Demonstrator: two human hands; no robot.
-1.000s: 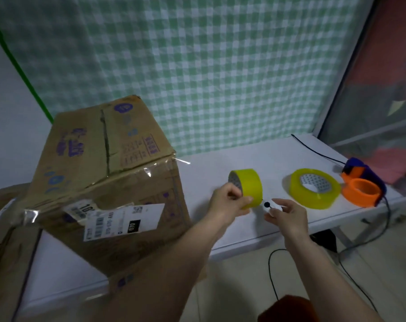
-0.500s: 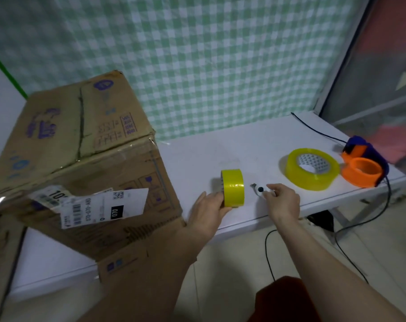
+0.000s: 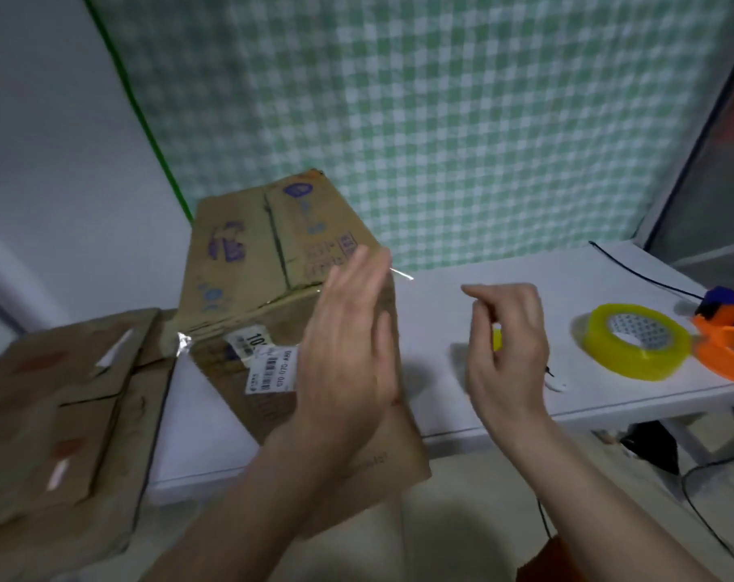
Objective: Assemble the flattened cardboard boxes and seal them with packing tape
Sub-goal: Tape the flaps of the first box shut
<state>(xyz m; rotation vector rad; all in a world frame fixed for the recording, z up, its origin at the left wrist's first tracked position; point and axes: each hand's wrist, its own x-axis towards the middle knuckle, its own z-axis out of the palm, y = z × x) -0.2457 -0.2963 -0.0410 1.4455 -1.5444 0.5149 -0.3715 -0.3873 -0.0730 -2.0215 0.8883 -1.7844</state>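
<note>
**Both hands free in front of the assembled box; tape rolls on the counter**

Observation: our left hand (image 3: 348, 354) is raised with fingers straight and together, palm turned toward the right, in front of the brown cardboard box with purple print and a white barcode label (image 3: 268, 283). We cannot tell whether the palm touches the box. Our right hand (image 3: 510, 350) hangs above the white counter (image 3: 440, 308) with fingers loosely curled; nothing visible in it. A sliver of small yellow tape roll (image 3: 497, 340) shows just behind it.

The box stands tilted near the counter's front edge, its top flaps folded shut; clear tape glints along the edges. Contents hidden. A stack of flattened brown cardboard (image 3: 62, 413) lies to the left, apparently yet to be assembled.

On the right lie a large yellow packing tape roll (image 3: 638, 342), flat, and beside it an orange and purple tape dispenser (image 3: 728, 329), cut off by the frame. A small white object (image 3: 556, 384) sits near the counter's edge; type unclear.

Judgement: we are probably about to take the box in both hands. Best to press evenly on opposite faces and support the overhanging corner, so the seams stay flat and the box does not tip off.
</note>
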